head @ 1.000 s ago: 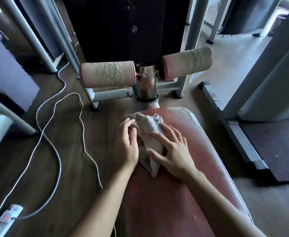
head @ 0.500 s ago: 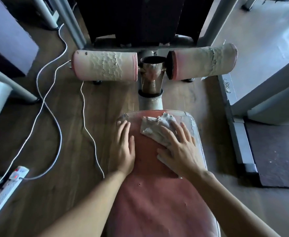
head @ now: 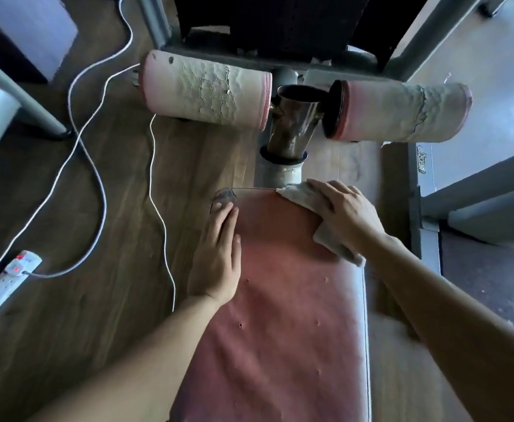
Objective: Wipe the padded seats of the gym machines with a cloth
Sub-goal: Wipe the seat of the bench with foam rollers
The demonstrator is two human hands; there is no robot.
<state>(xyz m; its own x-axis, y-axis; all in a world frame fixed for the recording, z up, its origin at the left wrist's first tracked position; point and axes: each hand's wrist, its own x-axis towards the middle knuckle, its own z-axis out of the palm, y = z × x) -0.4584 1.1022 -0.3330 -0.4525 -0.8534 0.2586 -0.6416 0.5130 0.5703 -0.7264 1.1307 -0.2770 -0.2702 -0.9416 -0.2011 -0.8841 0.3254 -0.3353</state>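
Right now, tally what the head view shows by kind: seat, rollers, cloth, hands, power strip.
Seat: 1
Rollers: 2
Cloth: 1
Hands, left hand and right hand: 2
Power strip: 1
Total: 7

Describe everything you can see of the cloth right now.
The cloth is a pale, off-white, crumpled rag, seemingly soft fabric. It lies on the far right corner of the red padded seat, pressed under the flat right hand, which hides its middle. One end shows beyond the hand, the other beside the wrist at the seat's right edge.
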